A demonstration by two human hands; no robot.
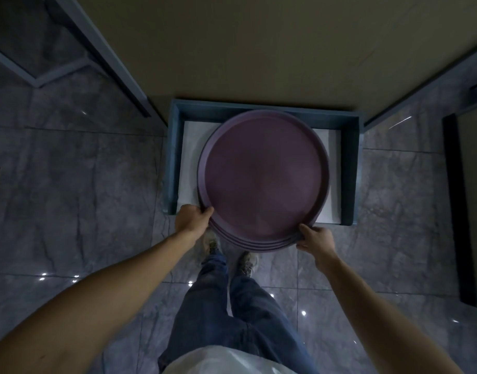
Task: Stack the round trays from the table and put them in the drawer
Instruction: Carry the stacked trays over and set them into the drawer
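A stack of round purple trays hangs over the open blue drawer, which has a white liner inside. Several rims show at the stack's near edge. My left hand grips the stack's near left rim. My right hand grips its near right rim. The stack's near edge juts out past the drawer's front, over my feet. Whether its far edge rests on the liner I cannot tell.
The tan tabletop overhangs the back of the drawer. Blue table frame bars run down at the left and right. The floor is glossy grey tile. A dark cabinet edge stands at the right.
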